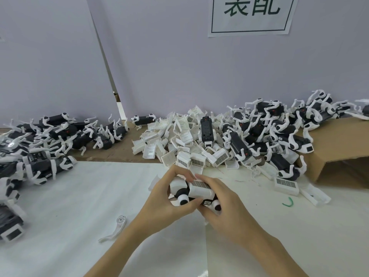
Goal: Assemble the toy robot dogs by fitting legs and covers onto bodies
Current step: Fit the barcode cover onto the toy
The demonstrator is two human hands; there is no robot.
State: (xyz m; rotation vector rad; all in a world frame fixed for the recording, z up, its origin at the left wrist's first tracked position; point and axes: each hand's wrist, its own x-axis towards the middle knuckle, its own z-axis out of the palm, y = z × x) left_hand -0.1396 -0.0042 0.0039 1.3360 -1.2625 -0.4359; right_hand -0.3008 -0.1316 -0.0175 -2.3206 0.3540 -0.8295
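Toy robot dog body (191, 193) gripped over the bench's middle, left hand (167, 198) curled round its head end, right hand (217, 198) pinching a white grille cover (200, 189) onto it. Loose white leg (116, 228) lying near the front edge; heaped covers (179, 140) along the back edge.

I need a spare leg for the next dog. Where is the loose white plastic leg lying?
In the head view, the loose white plastic leg lies alone on the white table, left of the left forearm and nearer than both hands.

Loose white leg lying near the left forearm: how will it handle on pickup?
The loose white leg looks like thin moulded plastic, so probably very light and fairly stiff. Its slim curved end may flex or snap. It lies flat, so it would likely slide, not roll.
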